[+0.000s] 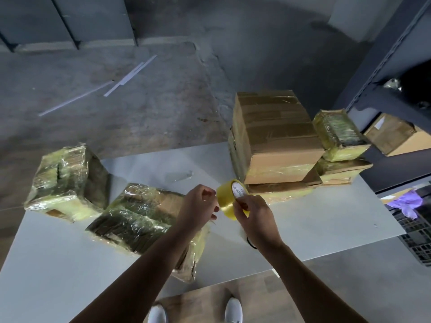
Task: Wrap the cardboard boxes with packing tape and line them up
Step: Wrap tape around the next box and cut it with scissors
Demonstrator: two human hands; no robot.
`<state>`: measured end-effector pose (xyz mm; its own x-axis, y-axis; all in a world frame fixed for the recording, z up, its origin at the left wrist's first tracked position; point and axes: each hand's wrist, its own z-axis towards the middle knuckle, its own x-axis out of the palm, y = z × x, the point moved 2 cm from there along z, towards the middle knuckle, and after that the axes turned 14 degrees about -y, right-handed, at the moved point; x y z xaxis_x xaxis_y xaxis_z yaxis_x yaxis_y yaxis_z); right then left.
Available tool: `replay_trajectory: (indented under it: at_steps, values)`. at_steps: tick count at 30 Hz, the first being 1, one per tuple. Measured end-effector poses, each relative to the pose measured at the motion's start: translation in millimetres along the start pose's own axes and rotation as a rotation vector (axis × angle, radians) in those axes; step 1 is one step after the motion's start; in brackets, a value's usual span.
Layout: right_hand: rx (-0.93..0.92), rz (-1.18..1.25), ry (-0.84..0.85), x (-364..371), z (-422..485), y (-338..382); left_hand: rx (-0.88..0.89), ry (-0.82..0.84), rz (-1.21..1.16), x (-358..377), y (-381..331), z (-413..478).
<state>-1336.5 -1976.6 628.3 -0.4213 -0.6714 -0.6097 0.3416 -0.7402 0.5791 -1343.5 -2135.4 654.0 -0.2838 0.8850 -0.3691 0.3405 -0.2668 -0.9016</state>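
My right hand (254, 217) grips a yellowish roll of packing tape (229, 199) held above the white table (326, 220). My left hand (198, 207) pinches at the roll's outer edge, fingers closed on the tape's surface. Below my left forearm lies a tape-wrapped box (137, 215), shiny and crinkled. Another wrapped box (67, 180) stands at the table's far left corner. A large cardboard box (277, 136) with tape bands sits on a flatter box (279, 190) to the right. Beside them two small wrapped boxes (340, 134) are stacked.
A dark metal shelf rack (382, 73) rises at the right, holding a cardboard box (396, 136). A purple cloth (405, 201) lies over a black crate (417, 234) at the right. Thin white strips (130, 75) lie on the concrete floor beyond the table.
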Motion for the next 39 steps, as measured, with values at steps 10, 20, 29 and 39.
replay_trajectory:
  at_steps: [10, 20, 29, 39]
  values:
    - [-0.149, 0.097, -0.082, 8.7, 17.4, 63.2, -0.192, 0.255, -0.437, -54.3, 1.4, 6.0]
    - [0.106, 0.260, -0.062, 26.6, 38.4, 92.1, -0.245, 0.276, -0.771, -107.4, 13.2, 19.3]
    - [0.537, 0.479, 0.346, 59.1, 46.3, 104.2, -0.248, 0.320, -0.764, -129.3, 19.8, 18.4]
    - [0.094, 0.248, 0.163, 50.6, 56.0, 121.9, -0.106, 0.271, -0.571, -145.0, 17.9, 21.6]
